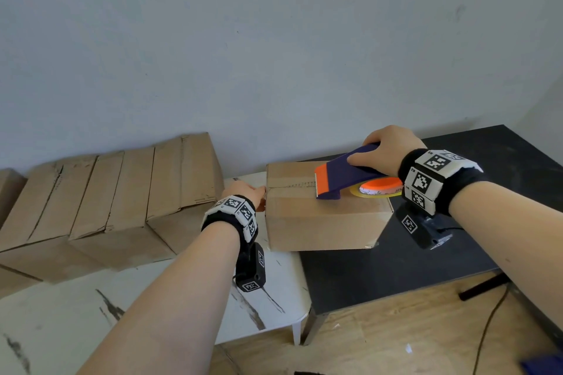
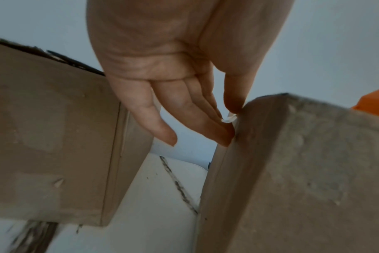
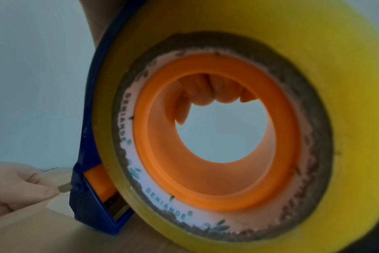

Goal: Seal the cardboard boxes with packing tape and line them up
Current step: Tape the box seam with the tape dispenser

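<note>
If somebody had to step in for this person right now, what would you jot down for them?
Left hand: fingers straight, pressing the tape end against the left side of the box.
Right hand: gripping the blue tape dispenser, which rests on the box top over the seam.
The box straddles the white table and the black table.
Done: a row of cardboard boxes stands on the left by the wall; tape covers part of the seam.
Left: run the tape to the right edge, cut it, add the box to the row.

Blue-and-orange tape dispenser (image 1: 350, 172) with a yellow tape roll (image 3: 346, 85); brown cardboard box (image 1: 323, 222); black table (image 1: 411, 268); white streaked table (image 1: 76, 307).
</note>
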